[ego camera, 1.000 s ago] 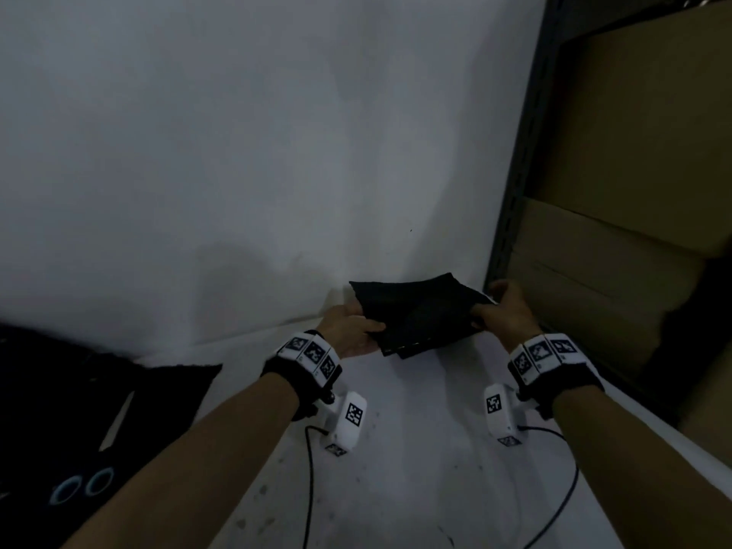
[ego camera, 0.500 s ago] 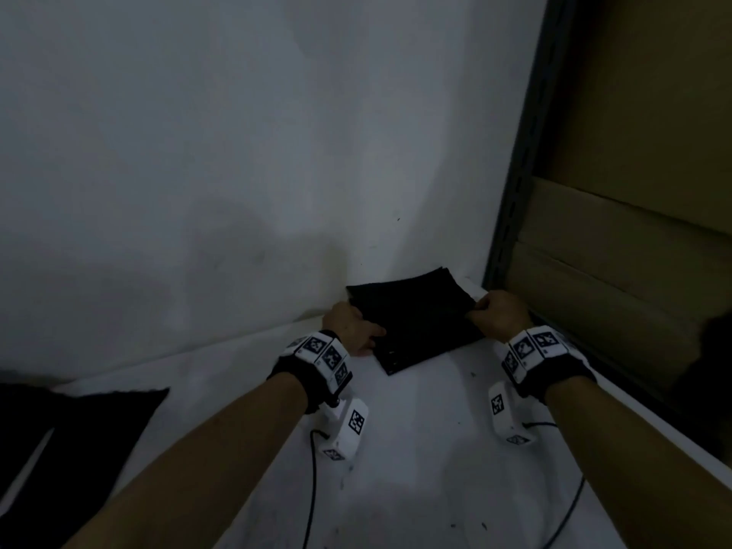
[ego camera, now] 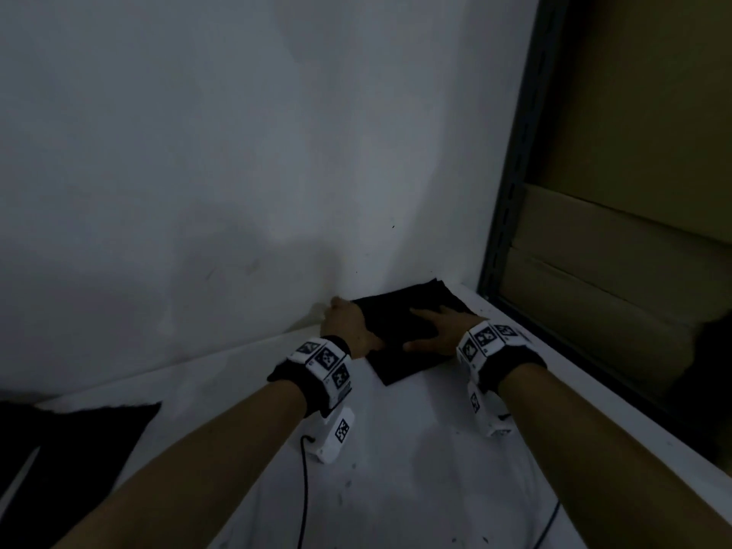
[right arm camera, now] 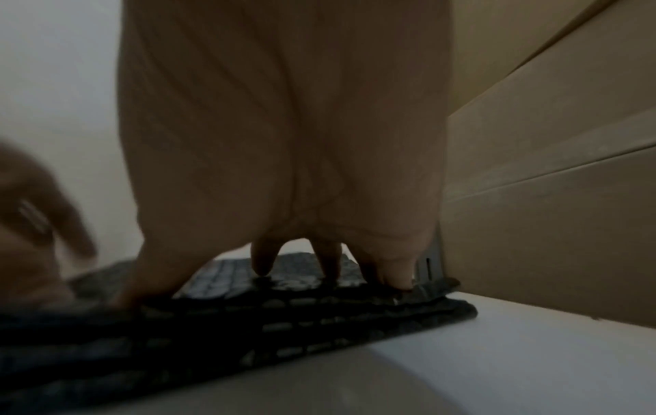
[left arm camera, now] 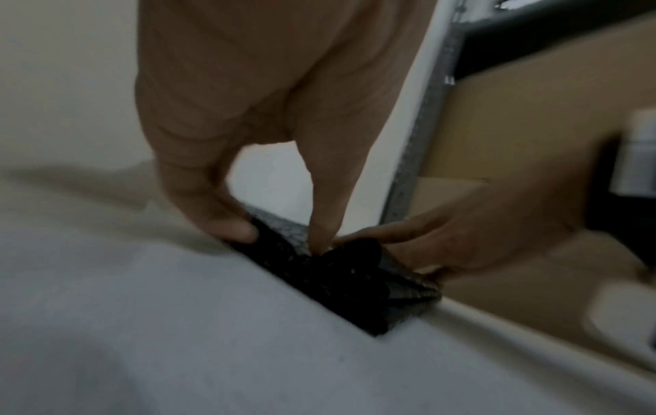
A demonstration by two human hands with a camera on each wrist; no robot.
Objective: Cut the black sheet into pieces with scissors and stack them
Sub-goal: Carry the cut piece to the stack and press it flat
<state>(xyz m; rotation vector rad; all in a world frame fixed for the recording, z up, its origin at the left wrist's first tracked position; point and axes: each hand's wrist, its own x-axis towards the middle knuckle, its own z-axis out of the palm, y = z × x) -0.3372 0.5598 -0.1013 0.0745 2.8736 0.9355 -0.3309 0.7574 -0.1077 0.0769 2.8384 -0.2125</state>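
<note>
A stack of black cut pieces [ego camera: 400,364] lies flat on the white table [ego camera: 396,469], in the far right corner against the wall. My right hand [ego camera: 439,330] rests on top of it, palm down with fingers spread and straight. In the right wrist view its fingertips [right arm camera: 262,266] press into the stack [right arm camera: 248,323]. My left hand [ego camera: 350,326] is at the stack's left edge. In the left wrist view one fingertip [left arm camera: 230,227] touches that edge and the thumb tip [left arm camera: 319,241] presses on the stack [left arm camera: 337,280]. The big black sheet [ego camera: 79,449] lies at the lower left.
A white wall [ego camera: 237,152] rises just behind the stack. A dark metal shelf post [ego camera: 511,184] and cardboard boxes [ego camera: 633,271] stand close along the table's right edge. Black cables [ego camera: 303,489] run from the wrist cameras over the table.
Both hands carried the stack forward and set it down in the corner. The right hand let go and laid flat on top. The left hand slid to the left edge.
</note>
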